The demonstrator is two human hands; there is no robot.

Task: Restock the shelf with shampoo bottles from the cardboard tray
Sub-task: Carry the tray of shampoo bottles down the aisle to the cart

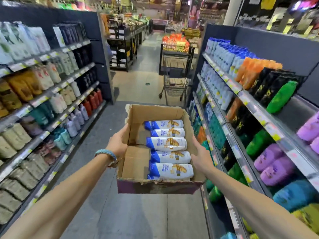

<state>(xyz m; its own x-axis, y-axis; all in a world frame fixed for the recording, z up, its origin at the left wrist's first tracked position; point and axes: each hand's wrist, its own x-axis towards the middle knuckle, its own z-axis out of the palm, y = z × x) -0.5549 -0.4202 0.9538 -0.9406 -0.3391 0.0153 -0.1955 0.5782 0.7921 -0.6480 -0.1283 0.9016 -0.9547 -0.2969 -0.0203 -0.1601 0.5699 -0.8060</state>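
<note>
Holding the cardboard tray (156, 113) out in front of me in the aisle, I have my left grip (118, 144) clamped on its left wall, thumb hooked at the rim and fingers hidden on the outside. My right grip (202, 156) is pressed against the outer right wall, but its fingers are out of sight behind the cardboard, so I cannot tell whether they curl under the base or lie flat. Five shampoo bottles (167, 144) lie on their sides inside, in a row down the right half with blue caps pointing left and each just beside the next. The left half of the tray floor is bare. I judge the load sits toward my right side, and that hand will carry most of it. The cardboard looks soft: the near edge is torn and ragged and a flap hangs loose by my left wrist. I would not trust the rim and would rather support the base from beneath. The bottles look like full, glossy plastic, so probably stiff, fairly heavy and slick rather than fragile. They could slide into the bare half if the tray tips left. I would take one around the middle of its body, across the narrow width, not by the cap. The shelf (248, 99) on my right has a bare stretch beyond the green bottle (282, 96). Which slot suits these I cannot tell, though blurred white-and-blue bottles (222, 54) stand farther along.
</note>
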